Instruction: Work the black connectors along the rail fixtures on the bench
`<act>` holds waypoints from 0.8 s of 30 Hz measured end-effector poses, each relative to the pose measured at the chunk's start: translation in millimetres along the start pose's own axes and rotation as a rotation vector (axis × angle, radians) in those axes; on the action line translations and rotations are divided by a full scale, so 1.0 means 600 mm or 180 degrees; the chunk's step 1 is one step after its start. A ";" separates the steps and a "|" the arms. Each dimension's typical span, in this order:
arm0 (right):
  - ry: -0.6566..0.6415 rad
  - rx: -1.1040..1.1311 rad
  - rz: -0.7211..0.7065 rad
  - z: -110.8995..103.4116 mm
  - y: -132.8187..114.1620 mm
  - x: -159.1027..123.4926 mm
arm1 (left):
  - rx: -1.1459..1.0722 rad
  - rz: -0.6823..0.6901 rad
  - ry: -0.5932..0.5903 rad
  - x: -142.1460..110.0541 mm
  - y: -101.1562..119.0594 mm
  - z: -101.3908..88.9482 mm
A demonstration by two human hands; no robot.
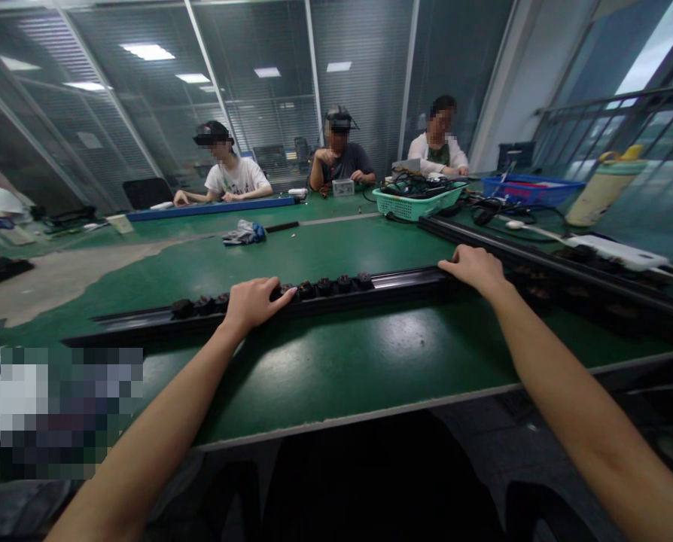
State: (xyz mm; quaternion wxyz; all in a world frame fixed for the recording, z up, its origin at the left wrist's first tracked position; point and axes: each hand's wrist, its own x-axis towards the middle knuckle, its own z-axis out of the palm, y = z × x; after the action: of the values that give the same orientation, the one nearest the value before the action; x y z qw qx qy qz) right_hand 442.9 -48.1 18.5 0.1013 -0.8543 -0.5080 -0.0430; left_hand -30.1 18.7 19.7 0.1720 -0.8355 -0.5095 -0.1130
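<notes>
**Both hands lying on long black rail, no pinch**

My left hand (254, 305) lies palm-down over the long black rail (229, 310), fingers together and lightly curled, tips on the row of dark round knobs (324, 286). My right hand (472, 269) sits on top of the rail at the right end of the knobs, fingers loosely apart and reaching over the far edge. Neither hand is pinching. I can't tell how much pressure either one applies.

The rail runs crosswise on the green workbench (348, 403), just in from the near edge. A silver strip (407, 279) shows along its top, right of the knobs.

My read: stiff, fairly heavy for its length, likely to swing if lifted from one end. Best hold is two-handed and wide apart, on the bare sections. Knobs look fragile, so I'd avoid bearing on them. The smooth finish could slip.

Past the rail: a crumpled cloth (245, 233). To its right, a second black rail (540, 257) and a teal plastic basket (418, 203) of cables.
</notes>
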 end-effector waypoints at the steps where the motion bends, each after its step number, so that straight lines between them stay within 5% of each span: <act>1: 0.0008 0.0007 0.0012 0.000 0.000 -0.001 | 0.0015 0.0001 0.0006 0.000 0.000 0.001; 24: 0.0193 0.0104 0.0101 0.008 -0.003 -0.002 | 0.0073 -0.0046 -0.0072 0.000 0.003 -0.005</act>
State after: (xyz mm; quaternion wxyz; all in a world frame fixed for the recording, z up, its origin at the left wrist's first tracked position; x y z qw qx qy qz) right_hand 440.8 -47.5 13.7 0.1312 -0.8587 -0.4918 -0.0590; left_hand -28.4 17.0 22.1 0.1749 -0.8310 -0.5187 -0.0989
